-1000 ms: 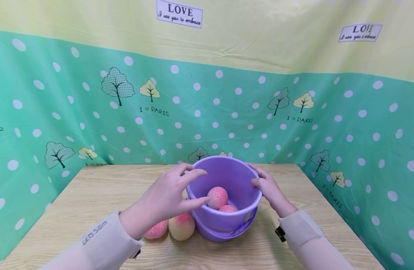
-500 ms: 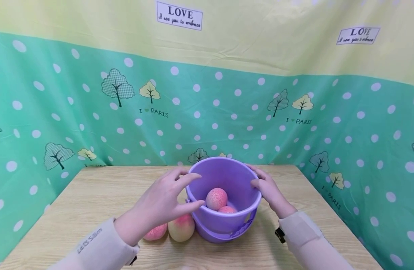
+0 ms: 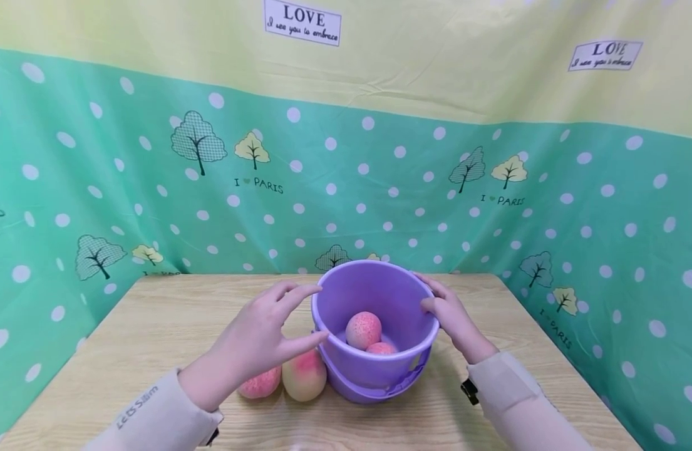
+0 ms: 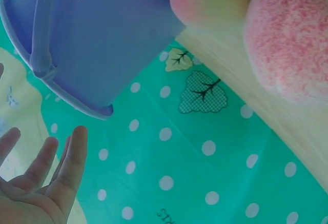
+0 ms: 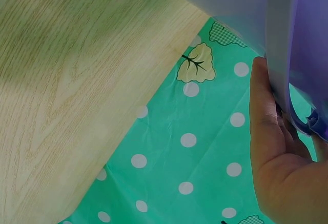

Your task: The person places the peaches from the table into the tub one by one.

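Note:
A purple bucket (image 3: 374, 376) stands on the table, its mouth tipped toward me. Two pink peaches lie inside: one peach (image 3: 363, 330) in plain sight, the lower peach (image 3: 381, 348) partly hidden by the rim. My right hand (image 3: 454, 319) grips the bucket's right rim, thumb inside and fingers outside. Left of the rim hovers my left hand (image 3: 254, 332), holding nothing, thumb and fingers spread apart; the left wrist view shows its fingers (image 4: 75, 157) just off the rim. Beneath it sit a pale peach (image 3: 304, 376) beside the bucket and a pinker peach (image 3: 261, 382), partly covered by the hand.
The bucket's handle (image 3: 407, 381) hangs down at its front. Under everything is a light wood table (image 3: 171, 326). A green and yellow curtain (image 3: 323, 175) with white dots and printed trees encloses the table's back and sides.
My left hand has drawn back leftward from over the bucket's mouth to outside its rim, fingers still spread. The right hand, the bucket and the peaches stay as they were.

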{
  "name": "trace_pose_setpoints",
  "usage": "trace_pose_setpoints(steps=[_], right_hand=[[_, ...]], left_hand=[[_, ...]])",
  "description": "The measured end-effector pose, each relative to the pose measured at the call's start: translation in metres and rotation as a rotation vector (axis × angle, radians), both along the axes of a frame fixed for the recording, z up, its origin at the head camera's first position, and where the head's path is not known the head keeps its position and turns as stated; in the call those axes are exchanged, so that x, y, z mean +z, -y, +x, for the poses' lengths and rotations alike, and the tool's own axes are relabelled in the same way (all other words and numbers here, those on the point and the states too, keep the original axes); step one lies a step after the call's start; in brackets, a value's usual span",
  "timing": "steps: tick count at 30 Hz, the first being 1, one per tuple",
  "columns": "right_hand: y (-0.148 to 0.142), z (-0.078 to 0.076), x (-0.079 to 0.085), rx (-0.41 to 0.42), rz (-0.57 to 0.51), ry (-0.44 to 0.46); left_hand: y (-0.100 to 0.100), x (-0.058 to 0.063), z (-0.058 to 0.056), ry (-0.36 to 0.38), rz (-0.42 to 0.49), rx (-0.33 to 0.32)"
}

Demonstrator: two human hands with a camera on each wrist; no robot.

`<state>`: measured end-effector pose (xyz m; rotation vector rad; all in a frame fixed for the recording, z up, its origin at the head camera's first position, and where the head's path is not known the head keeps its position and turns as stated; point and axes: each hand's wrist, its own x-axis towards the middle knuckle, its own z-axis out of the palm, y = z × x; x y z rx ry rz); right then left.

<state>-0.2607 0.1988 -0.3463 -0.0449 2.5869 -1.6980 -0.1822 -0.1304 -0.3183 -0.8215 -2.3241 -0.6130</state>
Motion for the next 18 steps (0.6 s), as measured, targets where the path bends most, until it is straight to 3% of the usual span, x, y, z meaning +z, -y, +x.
trace_pose_setpoints(steps=[18], right_hand=[[0.0,0.0,0.0,-0.008,-0.011,0.004]], left_hand=[[0.01,-0.014,0.0,-0.017,-0.013,0.074]])
